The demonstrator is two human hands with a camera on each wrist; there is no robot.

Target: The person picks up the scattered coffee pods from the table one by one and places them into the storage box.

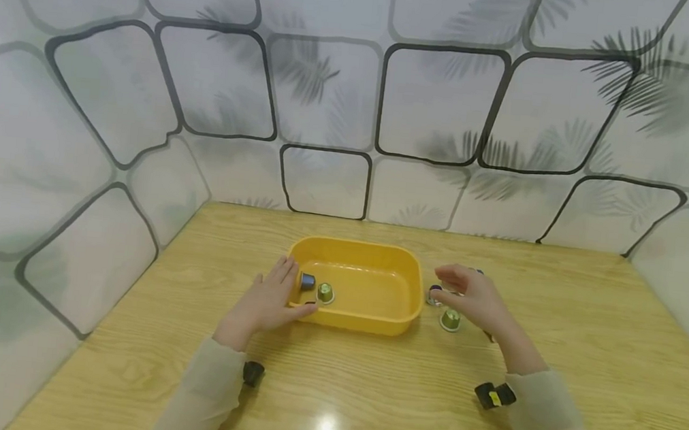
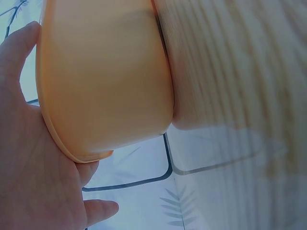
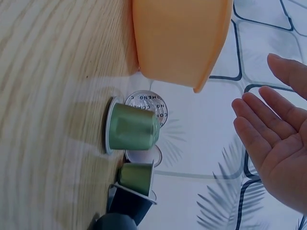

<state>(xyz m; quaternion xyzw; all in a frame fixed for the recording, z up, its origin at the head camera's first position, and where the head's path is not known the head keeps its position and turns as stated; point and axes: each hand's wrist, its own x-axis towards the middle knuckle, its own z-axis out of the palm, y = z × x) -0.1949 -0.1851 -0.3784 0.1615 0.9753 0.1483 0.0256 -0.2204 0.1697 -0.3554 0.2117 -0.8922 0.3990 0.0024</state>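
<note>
My left hand steadies yellow tub at its left rim, fingers flat. Right hand hovers open above green coffee capsule just right of tub, mid-table. Loading appears underway; next, pinch capsule.

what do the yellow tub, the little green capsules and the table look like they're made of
Yellow tub: likely moulded plastic, smooth, slightly glossy, with a thin rolled rim and rounded corners.
Green capsule: probably thin aluminium with a satin metallic sheen; a capsule beside it shows a silvery foil lid with print.
Table: pale wood grain under a glossy coat that reflects the light; solid wood or laminate can't be told.
</note>
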